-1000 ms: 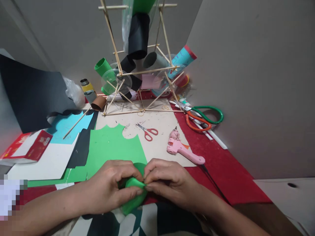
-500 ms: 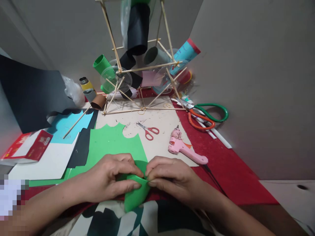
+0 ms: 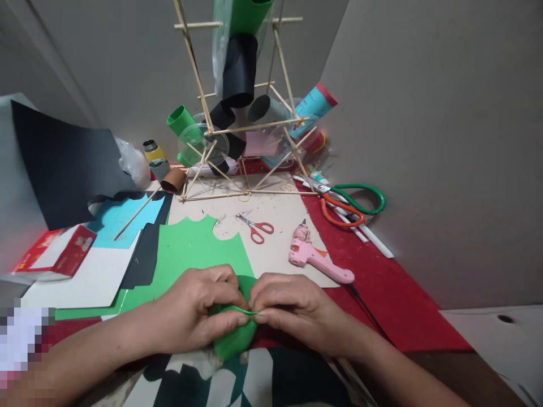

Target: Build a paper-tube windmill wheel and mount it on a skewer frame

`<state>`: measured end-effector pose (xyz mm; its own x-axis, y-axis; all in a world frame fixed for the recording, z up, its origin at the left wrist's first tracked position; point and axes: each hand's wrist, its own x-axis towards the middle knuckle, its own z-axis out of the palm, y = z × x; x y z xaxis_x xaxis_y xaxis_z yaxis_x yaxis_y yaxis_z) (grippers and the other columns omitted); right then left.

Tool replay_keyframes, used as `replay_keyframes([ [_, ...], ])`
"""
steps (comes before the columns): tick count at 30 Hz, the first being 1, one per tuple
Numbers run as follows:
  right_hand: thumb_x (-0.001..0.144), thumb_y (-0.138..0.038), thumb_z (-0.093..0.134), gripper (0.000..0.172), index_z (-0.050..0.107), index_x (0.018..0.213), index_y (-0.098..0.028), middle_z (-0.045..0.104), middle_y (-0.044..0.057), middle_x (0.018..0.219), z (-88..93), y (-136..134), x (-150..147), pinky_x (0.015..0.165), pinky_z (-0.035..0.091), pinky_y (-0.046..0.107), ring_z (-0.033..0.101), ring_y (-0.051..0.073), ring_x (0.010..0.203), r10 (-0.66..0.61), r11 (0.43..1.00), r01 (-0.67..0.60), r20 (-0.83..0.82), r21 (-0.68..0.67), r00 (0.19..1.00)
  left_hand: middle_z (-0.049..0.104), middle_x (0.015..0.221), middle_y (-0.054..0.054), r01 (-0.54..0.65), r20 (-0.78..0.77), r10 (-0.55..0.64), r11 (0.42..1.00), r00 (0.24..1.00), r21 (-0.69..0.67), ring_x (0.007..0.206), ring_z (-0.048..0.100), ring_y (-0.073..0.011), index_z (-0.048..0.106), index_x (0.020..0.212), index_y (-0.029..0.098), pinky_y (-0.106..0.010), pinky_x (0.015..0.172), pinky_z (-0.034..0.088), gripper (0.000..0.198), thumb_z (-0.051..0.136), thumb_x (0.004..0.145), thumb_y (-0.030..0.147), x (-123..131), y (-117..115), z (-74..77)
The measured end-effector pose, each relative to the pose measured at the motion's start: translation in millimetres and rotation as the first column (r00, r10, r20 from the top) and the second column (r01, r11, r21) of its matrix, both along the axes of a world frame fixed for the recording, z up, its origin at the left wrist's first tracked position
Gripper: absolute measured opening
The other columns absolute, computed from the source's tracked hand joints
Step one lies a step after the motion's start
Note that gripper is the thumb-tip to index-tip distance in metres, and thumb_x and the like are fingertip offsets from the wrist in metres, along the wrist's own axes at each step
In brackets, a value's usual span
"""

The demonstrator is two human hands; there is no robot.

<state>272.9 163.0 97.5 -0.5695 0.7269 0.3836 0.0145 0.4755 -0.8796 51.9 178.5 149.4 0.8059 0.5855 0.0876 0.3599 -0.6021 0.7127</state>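
Observation:
A small curled piece of green foam sheet (image 3: pixel 235 343) is pinched between both hands, low and close to my lap. My left hand (image 3: pixel 207 305) grips its edge from the left with thumb and bent fingers. From the right, my right hand (image 3: pixel 292 302) pinches the same edge, its fingertips nearly touching the left ones. Part of the piece is hidden behind the fingers. Beyond the hands lies a larger green foam sheet (image 3: pixel 199 249) with a scalloped far edge. A pink glue gun (image 3: pixel 316 263) rests to the right, and small red-handled scissors (image 3: pixel 258 228) lie farther off.
A stick frame (image 3: pixel 244 125) with coloured tubes and clear plastic lids stands at the back. Large scissors (image 3: pixel 354 198) with green and orange handles lie right on red cloth (image 3: pixel 407 305). A red box (image 3: pixel 61 251), blue sheet (image 3: pixel 127 217) and black sheet (image 3: pixel 70 164) are left.
Both hands keep their pinch on the green foam piece, the left thumb shifting slightly right. The piece's edge now looks pressed flatter together. The view has tilted up a little.

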Motion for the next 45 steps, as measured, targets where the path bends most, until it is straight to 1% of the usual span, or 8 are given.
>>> replay_keyframes([
  [5, 0.092, -0.025, 0.065, 0.017, 0.072, 0.08, -0.014, 0.069, 0.006, 0.08, -1.5, 3.9, -1.3, 0.068, 0.052, 0.022, 0.065, 0.013, 0.075, -0.001, 0.999, 0.001, 0.0, -0.049, 1.0, 0.059, 0.077, -0.003, 0.071, -0.04, -0.073, 0.997, 0.997, -0.039, 0.071, 0.055, -0.0117, 0.072, 0.096, 0.016, -0.022, 0.065, 0.043, 0.021, 0.054, 0.096, 0.028, -4.1, 8.0, 1.7],
  [9, 0.09, -0.023, 0.067, 0.011, 0.072, 0.085, -0.015, 0.07, 0.006, 0.085, -4.4, 0.7, -5.1, 0.069, 0.052, 0.022, 0.066, 0.013, 0.076, -0.084, 0.996, 0.084, 0.012, -0.008, 0.996, 0.059, 0.075, -0.004, 0.027, -0.037, -0.027, 1.0, 0.999, 0.015, 0.069, 0.055, -0.0118, 0.071, 0.092, 0.013, -0.023, 0.062, 0.041, 0.024, 0.05, 0.097, 0.023, -2.5, 4.6, -0.3],
  [13, 0.092, -0.022, 0.064, 0.013, 0.072, 0.083, -0.016, 0.07, 0.005, 0.083, -3.7, 0.4, -3.6, 0.069, 0.053, 0.022, 0.066, 0.013, 0.076, -0.081, 0.997, 0.081, -0.019, -0.003, 0.997, 0.063, 0.08, -0.004, 0.0, -0.031, 0.002, 0.999, 1.0, 0.051, 0.071, 0.056, -0.0129, 0.067, 0.097, 0.015, -0.024, 0.065, 0.042, 0.016, 0.056, 0.094, 0.026, -2.8, 2.7, 0.6],
  [17, 0.09, -0.024, 0.067, 0.013, 0.072, 0.082, -0.017, 0.07, 0.005, 0.082, -3.0, 5.0, 2.3, 0.069, 0.053, 0.024, 0.066, 0.014, 0.076, -0.092, 0.994, 0.087, -0.071, -0.071, 0.993, 0.065, 0.083, -0.002, -0.061, -0.018, 0.061, 0.998, 0.998, 0.019, 0.07, 0.056, -0.0123, 0.063, 0.101, 0.016, -0.024, 0.064, 0.042, 0.021, 0.065, 0.089, 0.034, -6.0, 7.1, 1.5],
  [23, 0.091, -0.029, 0.066, 0.016, 0.072, 0.083, -0.017, 0.071, 0.006, 0.083, -1.9, 6.0, 2.3, 0.069, 0.053, 0.025, 0.066, 0.014, 0.075, -0.078, 0.994, 0.075, -0.035, -0.085, 0.996, 0.065, 0.081, -0.002, -0.052, 0.026, 0.054, 0.997, 0.998, -0.053, 0.07, 0.057, -0.0114, 0.065, 0.093, 0.016, -0.023, 0.065, 0.043, 0.013, 0.062, 0.09, 0.029, -5.3, 7.7, 1.3],
  [30, 0.092, -0.029, 0.065, 0.017, 0.072, 0.082, -0.016, 0.07, 0.006, 0.081, -2.9, 0.9, -6.8, 0.067, 0.052, 0.023, 0.065, 0.013, 0.074, -0.057, 0.998, 0.057, -0.044, -0.009, 0.997, 0.066, 0.081, -0.002, -0.02, 0.013, 0.021, 0.998, 1.0, -0.053, 0.068, 0.057, -0.0109, 0.065, 0.094, 0.016, -0.022, 0.063, 0.042, 0.01, 0.062, 0.09, 0.024, -2.3, 4.3, -0.2],
  [38, 0.094, -0.03, 0.062, 0.022, 0.069, 0.078, -0.016, 0.069, 0.006, 0.08, -0.5, 3.0, -1.5, 0.065, 0.052, 0.024, 0.064, 0.013, 0.072, -0.078, 0.997, 0.078, -0.001, -0.02, 0.997, 0.068, 0.083, -0.003, -0.029, 0.023, 0.028, 0.999, 0.999, 0.03, 0.072, 0.059, -0.0125, 0.064, 0.099, 0.017, -0.024, 0.066, 0.044, 0.015, 0.059, 0.092, 0.029, -7.8, 7.3, -1.6],
  [45, 0.094, -0.023, 0.061, 0.017, 0.069, 0.081, -0.016, 0.069, 0.006, 0.079, -6.6, 3.4, -0.8, 0.066, 0.052, 0.023, 0.065, 0.013, 0.074, -0.065, 0.996, 0.065, -0.012, 0.06, 0.998, 0.068, 0.081, -0.004, -0.01, 0.026, 0.009, 0.999, 1.0, 0.044, 0.071, 0.06, -0.0128, 0.067, 0.098, 0.016, -0.024, 0.064, 0.043, 0.013, 0.059, 0.093, 0.025, -6.3, 7.6, -5.8],
])
